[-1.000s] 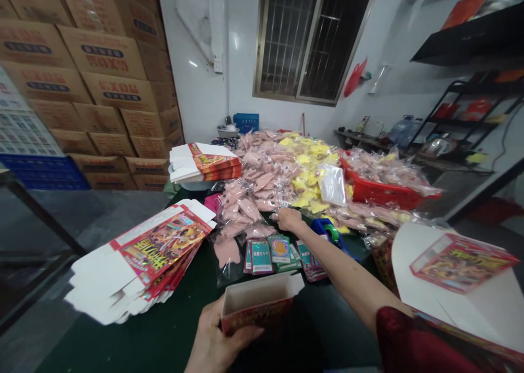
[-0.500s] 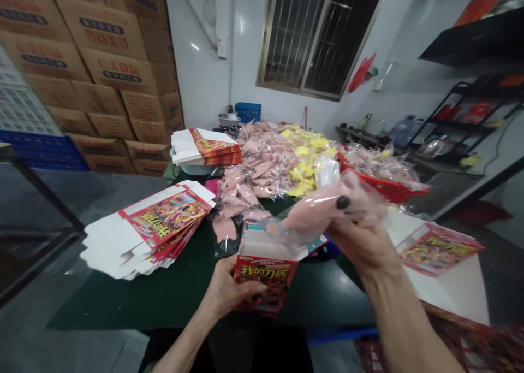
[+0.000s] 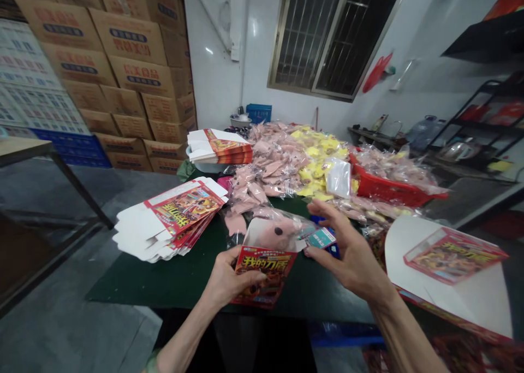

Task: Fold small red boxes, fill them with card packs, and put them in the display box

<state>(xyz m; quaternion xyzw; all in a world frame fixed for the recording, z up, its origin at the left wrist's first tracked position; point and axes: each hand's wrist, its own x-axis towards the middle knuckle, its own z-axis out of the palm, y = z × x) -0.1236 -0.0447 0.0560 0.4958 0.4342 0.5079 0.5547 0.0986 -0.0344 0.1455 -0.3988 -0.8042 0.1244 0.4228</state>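
My left hand (image 3: pixel 226 277) grips a red printed carton (image 3: pixel 262 274) from its left side, holding it upright with the top open. A pink bagged toy (image 3: pixel 275 232) sits inside the carton's mouth, partly sticking out. My right hand (image 3: pixel 347 253) hovers just right of the carton with fingers spread and nothing in them, its thumb close to the carton's flap. Small green cards (image 3: pixel 320 237) lie on the dark green table (image 3: pixel 180 280) just behind the carton.
A fanned stack of flat cartons (image 3: pixel 172 217) lies left; another stack (image 3: pixel 219 146) sits farther back. Pink and yellow bagged toys (image 3: pixel 286 163) pile across the table's far half beside a red basket (image 3: pixel 385 190). A finished carton (image 3: pixel 452 253) rests right. Cardboard boxes (image 3: pixel 123 61) line the wall.
My right hand carried a pink bagged toy from the pile to the carton, dropped it in and let go. My left hand raised the carton upright.
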